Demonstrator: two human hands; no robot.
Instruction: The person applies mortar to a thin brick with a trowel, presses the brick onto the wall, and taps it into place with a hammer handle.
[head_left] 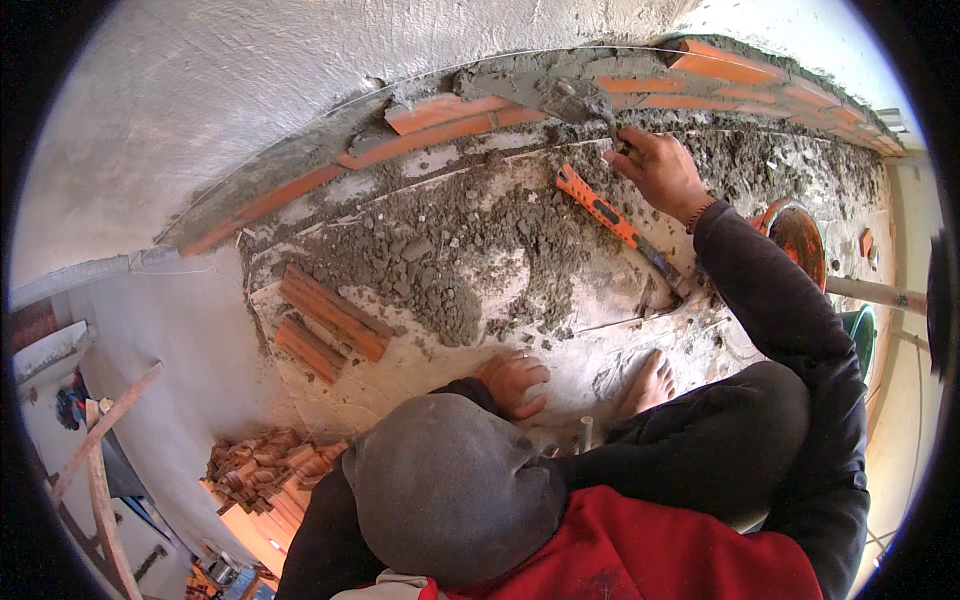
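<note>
My right hand [660, 170] grips a mortar-smeared trowel [570, 98] against the low course of orange bricks [725, 62] along the wall, where grey mortar covers parts of the brick. Below that hand, a hammer [605, 210] with an orange and black handle lies on the rubble-strewn board. My left hand [512, 385] rests low on the pale dusty surface, fingers loosely bent and holding nothing, beside my bare foot [650, 385]. Loose brick pieces [335, 312] lie to its left, near heaps of crumbled mortar [430, 285].
An orange bucket [795, 240], a green container [862, 335] and a horizontal pole [880, 295] are at the right. At the lower left are a stack of bricks [260, 465] and leaning wooden sticks [105, 430]. A thin string runs along the brick course.
</note>
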